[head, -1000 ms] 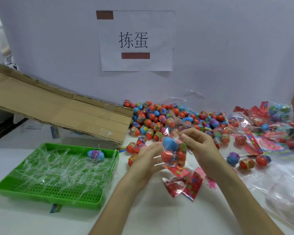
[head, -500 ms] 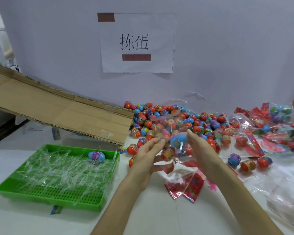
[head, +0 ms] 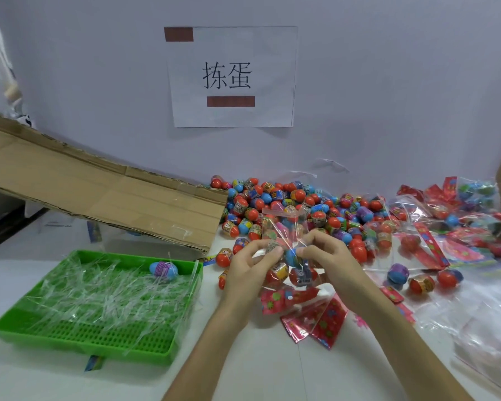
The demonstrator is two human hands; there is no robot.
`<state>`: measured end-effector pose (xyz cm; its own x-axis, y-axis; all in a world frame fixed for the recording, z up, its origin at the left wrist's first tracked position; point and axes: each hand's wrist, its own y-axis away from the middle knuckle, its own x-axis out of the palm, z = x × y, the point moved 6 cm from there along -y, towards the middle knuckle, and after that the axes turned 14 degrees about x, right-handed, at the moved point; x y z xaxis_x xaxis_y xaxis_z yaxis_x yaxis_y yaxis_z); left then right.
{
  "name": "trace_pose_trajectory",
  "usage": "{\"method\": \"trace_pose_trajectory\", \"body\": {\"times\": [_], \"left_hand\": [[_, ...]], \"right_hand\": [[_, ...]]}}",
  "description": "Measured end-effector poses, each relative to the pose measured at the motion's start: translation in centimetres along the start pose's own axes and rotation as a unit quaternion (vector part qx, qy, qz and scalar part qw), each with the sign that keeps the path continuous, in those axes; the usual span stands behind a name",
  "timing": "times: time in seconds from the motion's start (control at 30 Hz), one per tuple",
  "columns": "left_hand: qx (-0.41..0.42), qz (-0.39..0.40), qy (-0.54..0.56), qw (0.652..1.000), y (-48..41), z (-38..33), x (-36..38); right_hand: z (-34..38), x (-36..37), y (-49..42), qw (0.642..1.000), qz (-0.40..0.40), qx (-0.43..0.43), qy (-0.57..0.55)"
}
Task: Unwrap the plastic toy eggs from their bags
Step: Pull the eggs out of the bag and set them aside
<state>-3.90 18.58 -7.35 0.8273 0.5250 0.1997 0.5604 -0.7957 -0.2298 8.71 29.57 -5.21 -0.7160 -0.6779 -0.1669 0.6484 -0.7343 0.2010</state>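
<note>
Two-handed work at frame centre: pinching the clear bag [head: 284, 224] between left hand [head: 248, 270] and right hand [head: 329, 256]. Pull film apart gently, keeping eggs [head: 291, 256] low over surface [head: 243, 360].

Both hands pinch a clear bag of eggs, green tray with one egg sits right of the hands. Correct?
Wrong on one point: the tray with its egg sits left of the hands, not right, as the head view shows. The rest holds: the left hand and right hand both pinch the clear bag of eggs.
</note>
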Motion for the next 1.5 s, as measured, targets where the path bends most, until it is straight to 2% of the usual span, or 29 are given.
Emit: {"method": "trace_pose_trajectory", "body": {"times": [0.17,0.37,0.57,0.8,1.0,1.3,1.4,1.5], "left_hand": [[0.029,0.001,0.007,1.000,-0.1,-0.2,-0.1],[0.056,-0.046,0.017,0.997,-0.5,-0.7,-1.1],[0.023,-0.080,0.019,0.996,-0.5,-0.3,-1.4],[0.031,-0.133,0.038,0.990,-0.6,-0.1,-2.4],[0.047,-0.106,0.019,0.993,-0.5,-0.7,-1.9],[0.018,-0.158,0.063,0.985,-0.2,-0.5,-2.3],[-0.014,-0.167,0.101,0.981,-0.2,-0.2,-2.3],[-0.021,-0.136,0.089,0.986,-0.2,-0.2,-2.1]], "right_hand": [[-0.3,0.0,-0.2,1.000,0.012,0.004,-0.008],[0.0,0.0,-0.2,1.000,0.006,-0.012,-0.017],[0.3,-1.4,0.0,0.994,-0.084,-0.040,-0.061],[0.4,-0.9,0.1,0.995,-0.075,-0.026,-0.053],[0.3,-1.0,0.2,0.996,-0.072,-0.019,-0.050],[-0.2,-0.4,0.1,0.994,0.002,0.032,-0.101],[-0.4,-0.3,0.1,0.994,-0.005,0.047,-0.095],[-0.5,-0.7,0.0,0.996,-0.033,0.053,-0.069]]}}
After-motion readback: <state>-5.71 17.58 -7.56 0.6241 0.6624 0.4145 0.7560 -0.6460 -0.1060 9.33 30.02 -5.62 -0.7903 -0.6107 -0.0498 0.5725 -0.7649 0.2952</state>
